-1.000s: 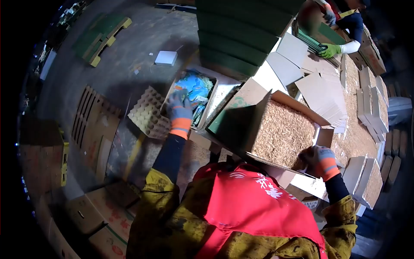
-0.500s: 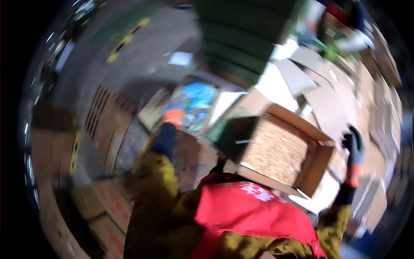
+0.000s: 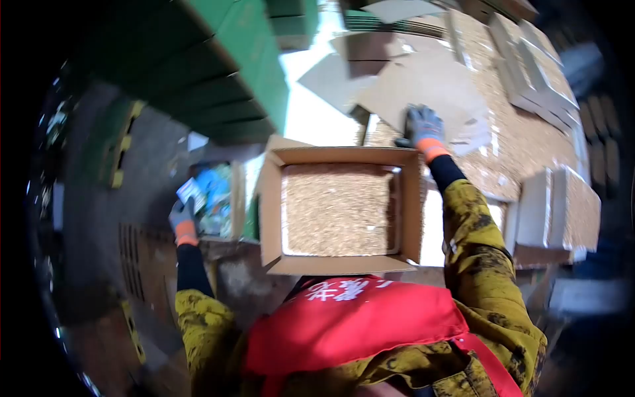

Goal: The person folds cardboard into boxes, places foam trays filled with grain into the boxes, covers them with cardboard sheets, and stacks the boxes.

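An open cardboard box (image 3: 407,248) stands in front of me, with a flat tan, flaky-textured filling (image 3: 340,208) edged in white. At the left, my left hand (image 3: 184,218), gloved in grey and orange, pinches a small white-and-blue packet (image 3: 192,192). That hand is beside an open carton (image 3: 236,198) of blue plastic packets (image 3: 215,188). My right hand (image 3: 424,129) rests on a loose cardboard sheet (image 3: 436,86) just past the box's far right corner. Its fingers are stretched out and hold nothing.
Stacked green cartons (image 3: 261,73) rise at the far left of the box. White-sided blocks (image 3: 532,79) with tan tops stand at the far right, and more blocks (image 3: 555,208) stand nearer. A slotted brown carton (image 3: 149,264) is on the floor at left.
My view has turned right, so the box now sits squarely before me. My left hand has come away from the blue packets with the small packet. My right hand now touches the cardboard sheet.
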Action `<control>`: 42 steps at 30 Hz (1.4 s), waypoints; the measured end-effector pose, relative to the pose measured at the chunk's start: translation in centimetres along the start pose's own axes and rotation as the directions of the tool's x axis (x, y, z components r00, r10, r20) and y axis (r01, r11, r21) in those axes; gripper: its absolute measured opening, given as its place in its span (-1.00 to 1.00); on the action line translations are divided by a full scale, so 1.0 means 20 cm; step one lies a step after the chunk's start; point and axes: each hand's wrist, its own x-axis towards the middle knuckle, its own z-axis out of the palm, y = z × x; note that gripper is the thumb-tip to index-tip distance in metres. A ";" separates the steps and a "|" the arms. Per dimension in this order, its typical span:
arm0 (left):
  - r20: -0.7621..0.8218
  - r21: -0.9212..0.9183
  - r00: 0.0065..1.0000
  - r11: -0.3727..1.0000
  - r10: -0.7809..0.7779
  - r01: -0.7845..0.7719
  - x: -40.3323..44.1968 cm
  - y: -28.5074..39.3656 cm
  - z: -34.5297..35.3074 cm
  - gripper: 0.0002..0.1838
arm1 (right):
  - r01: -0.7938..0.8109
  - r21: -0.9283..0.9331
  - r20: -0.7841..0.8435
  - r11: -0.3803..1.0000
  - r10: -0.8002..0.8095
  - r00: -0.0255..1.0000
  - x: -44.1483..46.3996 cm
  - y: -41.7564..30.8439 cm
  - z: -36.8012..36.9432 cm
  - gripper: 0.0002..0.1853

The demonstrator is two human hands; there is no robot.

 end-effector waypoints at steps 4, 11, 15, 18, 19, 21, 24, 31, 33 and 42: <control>0.033 -0.171 0.992 0.977 -0.121 0.125 -0.10 0.23 -0.05 -0.62 | 0.144 -0.216 -0.102 0.966 -0.169 0.980 0.11 0.18 0.33 -0.35; 0.176 -0.303 0.983 0.953 0.045 0.010 -0.35 0.96 -0.08 -0.71 | 0.344 -0.183 -0.239 0.921 -0.381 0.893 0.01 0.29 0.07 -0.62; 0.220 -0.103 0.691 0.721 0.689 -0.686 -0.63 1.38 0.11 -0.89 | 0.211 -0.118 -0.118 0.970 -0.224 0.967 -0.14 0.23 -0.31 -0.69; 0.599 0.074 0.380 0.424 0.705 -0.903 -0.78 1.38 0.31 -0.60 | 0.240 -0.045 -0.222 0.970 -0.243 0.944 -0.26 0.23 -0.39 -0.64; 0.658 0.115 0.347 0.366 0.668 -0.923 -0.80 1.34 0.37 -0.52 | 0.222 -0.046 -0.261 0.974 -0.227 0.938 -0.33 0.14 -0.51 -0.61; 0.482 0.113 0.462 0.470 0.744 -0.875 -0.77 1.35 0.32 -0.45 | 0.214 -0.043 -0.445 0.976 -0.211 0.870 -0.48 -0.03 -0.73 -0.55; 0.164 -0.257 0.757 0.769 0.632 -0.586 -0.72 1.22 0.33 -0.40 | 0.293 -0.131 -0.492 0.947 -0.319 0.810 -0.74 -0.37 -0.99 -0.38; 0.756 -0.534 0.626 0.735 0.193 0.419 -0.72 1.08 0.31 -0.47 | 0.631 0.018 0.386 0.776 -0.587 0.711 -0.98 -0.66 -0.66 -0.55; 0.789 -0.460 0.601 0.771 0.127 0.440 -0.73 1.13 0.27 -0.45 | 0.515 0.270 0.328 0.814 -0.580 0.745 -0.99 -0.64 -0.68 -0.54; 0.752 -0.594 0.584 0.697 0.305 0.401 -0.63 0.57 0.64 -0.49 | -0.157 0.987 0.148 0.043 0.156 0.977 -0.96 -0.21 -0.71 -0.43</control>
